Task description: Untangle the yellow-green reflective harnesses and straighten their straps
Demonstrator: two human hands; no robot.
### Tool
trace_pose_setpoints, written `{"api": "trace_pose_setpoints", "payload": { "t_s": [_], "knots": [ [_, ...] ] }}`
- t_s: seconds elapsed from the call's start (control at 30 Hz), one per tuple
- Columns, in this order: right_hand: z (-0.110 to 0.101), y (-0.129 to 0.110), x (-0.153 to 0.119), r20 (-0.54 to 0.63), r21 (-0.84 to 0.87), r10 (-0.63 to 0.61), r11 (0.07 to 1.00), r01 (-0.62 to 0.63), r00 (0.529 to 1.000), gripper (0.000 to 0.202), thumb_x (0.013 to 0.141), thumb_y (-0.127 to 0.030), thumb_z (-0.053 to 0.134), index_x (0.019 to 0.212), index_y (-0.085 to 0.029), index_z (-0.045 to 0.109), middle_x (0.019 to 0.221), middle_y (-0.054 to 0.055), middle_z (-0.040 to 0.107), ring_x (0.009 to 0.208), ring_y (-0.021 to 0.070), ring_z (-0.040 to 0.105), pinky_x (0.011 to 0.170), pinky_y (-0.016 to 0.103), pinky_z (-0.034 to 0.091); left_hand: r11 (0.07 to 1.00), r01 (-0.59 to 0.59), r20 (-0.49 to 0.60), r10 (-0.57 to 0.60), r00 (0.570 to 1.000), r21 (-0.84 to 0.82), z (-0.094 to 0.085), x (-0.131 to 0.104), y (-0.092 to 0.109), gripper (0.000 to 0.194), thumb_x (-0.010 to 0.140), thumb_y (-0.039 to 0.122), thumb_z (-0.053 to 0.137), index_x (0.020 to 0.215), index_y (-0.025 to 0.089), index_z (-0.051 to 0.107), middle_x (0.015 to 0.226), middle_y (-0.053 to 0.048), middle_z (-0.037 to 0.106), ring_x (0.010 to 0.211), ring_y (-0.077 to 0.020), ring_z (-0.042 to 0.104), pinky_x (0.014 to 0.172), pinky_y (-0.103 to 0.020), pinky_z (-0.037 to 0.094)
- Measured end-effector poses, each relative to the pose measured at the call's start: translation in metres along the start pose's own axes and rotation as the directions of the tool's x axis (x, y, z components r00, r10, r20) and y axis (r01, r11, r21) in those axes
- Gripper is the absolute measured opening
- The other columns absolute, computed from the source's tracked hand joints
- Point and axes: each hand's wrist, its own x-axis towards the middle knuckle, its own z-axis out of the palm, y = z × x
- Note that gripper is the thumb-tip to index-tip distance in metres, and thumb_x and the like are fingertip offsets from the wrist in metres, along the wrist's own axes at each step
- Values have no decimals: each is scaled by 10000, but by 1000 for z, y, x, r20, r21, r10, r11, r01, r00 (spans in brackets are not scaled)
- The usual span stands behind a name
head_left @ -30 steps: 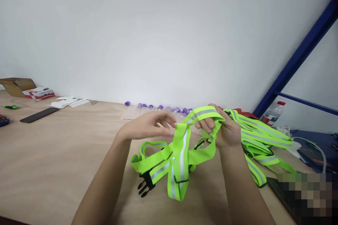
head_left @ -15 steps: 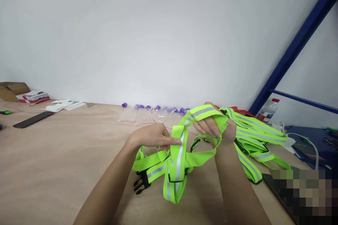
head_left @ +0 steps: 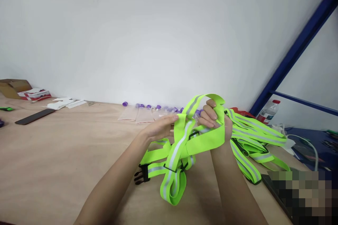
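Observation:
I hold a neon green reflective strap vest (head_left: 182, 147) with silver stripes above a wooden table (head_left: 52, 161). My right hand (head_left: 215, 119) grips the top loop of its straps, raised over the table. My left hand (head_left: 161, 128) pinches a vertical strap just left of the right hand. The lower loops hang down, and a black plastic buckle (head_left: 139, 175) dangles at the lower left near the tabletop.
More green reflective straps (head_left: 253, 137) lie piled at the right. Small purple caps (head_left: 148, 106) and clear bags line the wall. A plastic bottle (head_left: 269, 112), a blue metal frame (head_left: 293, 56), white cables, a dark flat bar (head_left: 34, 116) and boxes (head_left: 23, 91) stand around.
Both hands have risen and drawn closer together, lifting the vest's top loop higher. The hanging loops and the buckle came up with it.

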Motion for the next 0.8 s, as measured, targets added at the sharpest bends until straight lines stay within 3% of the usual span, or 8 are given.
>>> {"api": "trace_pose_setpoints", "payload": {
  "t_s": [0.13, 0.33, 0.43, 0.5, 0.6, 0.7, 0.8],
  "knots": [
    [-3, -1, 4, -1, 5, 53, 999, -53, 999, 250, 916, -456, 504, 746, -286, 436, 608, -57, 288, 460, 145, 264, 443, 296, 406, 968, -156, -101, 138, 985, -196, -1, -2, 9, 291, 739, 383, 831, 918, 174, 736, 963, -78, 731, 897, -233, 683, 869, -389, 546],
    [-12, 10, 9, -12, 17, 170, 985, -170, 985, 234, 866, -489, 568, 810, -267, 515, 639, -21, 503, 574, 188, 538, 570, 364, 528, 966, -210, -185, 181, 966, -153, -3, -17, 28, 271, 736, 371, 822, 883, 160, 738, 896, -82, 744, 848, -263, 719, 634, -318, 555],
    [-20, 22, 13, -90, -94, 191, 975, -199, 977, 269, 836, -497, 622, 804, -238, 558, 669, 9, 601, 630, 202, 603, 592, 355, 536, 950, -271, -218, 235, 947, -155, -2, -22, 35, 247, 753, 366, 808, 891, 175, 734, 960, -75, 753, 929, -280, 732, 680, -319, 578],
    [-23, 27, 14, -184, -245, 124, 955, -167, 975, 260, 818, -463, 668, 785, -223, 573, 717, 17, 641, 696, 196, 633, 652, 338, 539, 930, -336, -266, 289, 920, -151, 0, -24, 39, 221, 784, 354, 779, 923, 188, 733, 1024, -64, 754, 991, -273, 726, 820, -343, 586],
    [-17, 27, 11, -263, -524, -122, 851, -35, 957, 223, 808, -406, 706, 796, -221, 581, 782, 5, 646, 761, 177, 631, 744, 322, 517, 908, -405, -323, 353, 878, -108, 4, -26, 46, 240, 841, 365, 704, 1026, 214, 723, 1087, -57, 743, 1056, -282, 709, 909, -385, 568],
    [1, 16, 1, -107, -696, -264, 708, 117, 958, 207, 867, -390, 660, 770, -228, 575, 747, -7, 614, 711, 160, 589, 720, 305, 485, 896, -436, -355, 380, 854, -90, 8, -29, 52, 269, 890, 370, 615, 1098, 222, 703, 1094, -65, 732, 1047, -291, 702, 859, -396, 578],
    [24, 6, -12, 137, -763, -51, 632, 139, 989, 271, 891, -463, 644, 768, -231, 575, 725, -8, 619, 651, 156, 574, 635, 288, 460, 863, -490, -414, 404, 815, -121, 13, -31, 56, 294, 905, 316, 573, 1158, 215, 684, 1054, -61, 719, 963, -245, 701, 808, -346, 577]
  ]
}}
